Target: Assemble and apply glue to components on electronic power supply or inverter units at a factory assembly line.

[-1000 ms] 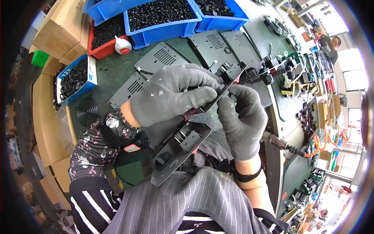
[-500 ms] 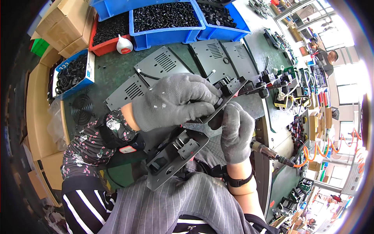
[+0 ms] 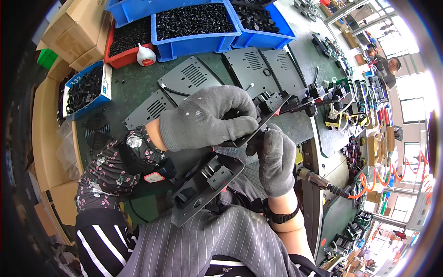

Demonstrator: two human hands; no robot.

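Note:
My left hand (image 3: 207, 117), in a grey work glove, is closed on a dark metal panel (image 3: 271, 107) with black sockets fitted along it, holding it tilted in front of me. My right hand (image 3: 278, 161), gloved too, has its fingers curled together at the panel's lower edge. A small dark piece seems to be at its fingertips, too hidden to name. Nearer to my body, a similar socket panel (image 3: 210, 187) with black sockets rests tilted by my lap. Flat grey slotted metal plates (image 3: 194, 74) lie on the bench beyond my hands.
Blue bins (image 3: 194, 41) of small black parts line the back, beside a red bin (image 3: 131, 46) and a white squeeze bottle (image 3: 146, 55). Cardboard boxes (image 3: 76, 32) stand left. At right are an air screwdriver (image 3: 316, 180) with a coiled orange hose and wired assemblies (image 3: 344, 101). A person stands far right.
My right hand has shifted slightly down and left, and its fingers have curled at the panel's edge. The left hand has moved slightly left, still gripping the panel.

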